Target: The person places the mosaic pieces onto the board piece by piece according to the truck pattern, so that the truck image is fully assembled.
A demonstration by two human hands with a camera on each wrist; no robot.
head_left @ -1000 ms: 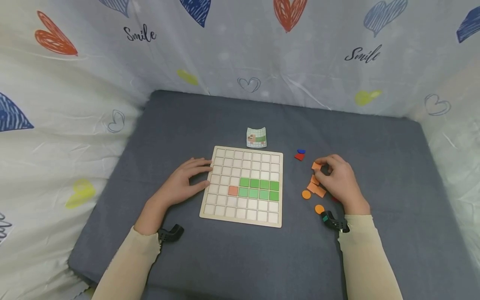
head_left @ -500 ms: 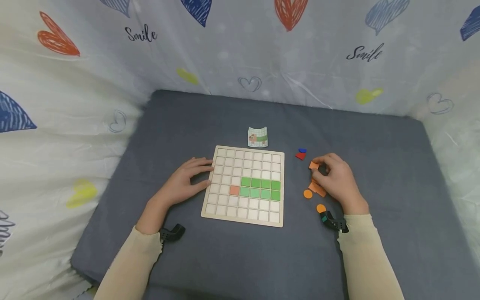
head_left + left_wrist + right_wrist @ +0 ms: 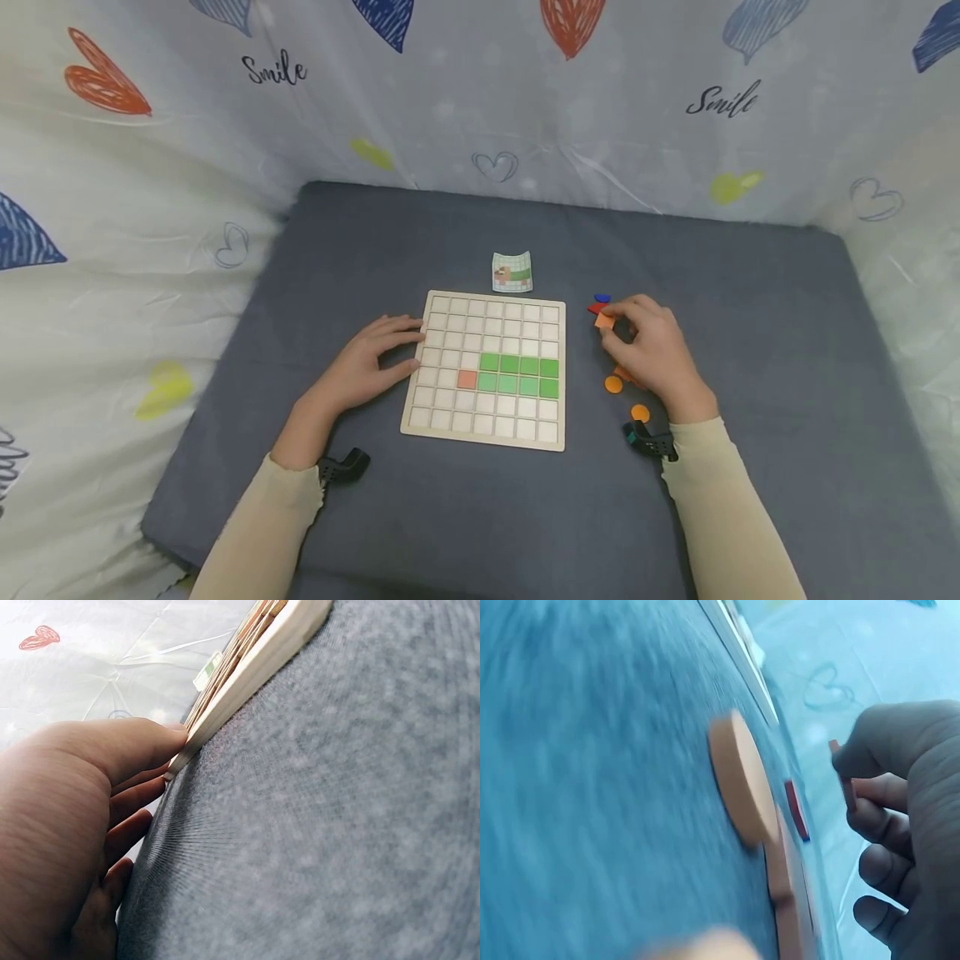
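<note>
My right hand (image 3: 654, 350) pinches an orange square tile (image 3: 604, 321) between thumb and fingertips; in the right wrist view that tile (image 3: 844, 774) is held above the cloth. My left hand (image 3: 366, 367) lies at the left edge of a wooden grid board (image 3: 482, 438), its thumb and fingertips touching the rim. Seen from the left wrist, the thumb (image 3: 154, 744) presses against the side of the board (image 3: 247, 682). Green tiles (image 3: 508, 365) fill two part rows of the grid, with one salmon-red tile (image 3: 467, 380) at their left end.
A small picture card (image 3: 512, 272) lies behind the board. A red piece (image 3: 596, 308) and a blue piece (image 3: 602, 297) sit beyond my right hand. Two orange discs, one of them the nearer disc (image 3: 640, 413), and partly hidden orange tiles (image 3: 627, 375) lie right of the board.
My right hand has lifted the orange tile from the loose pieces and carried it left toward the board. My left hand has stayed at the board's edge.
</note>
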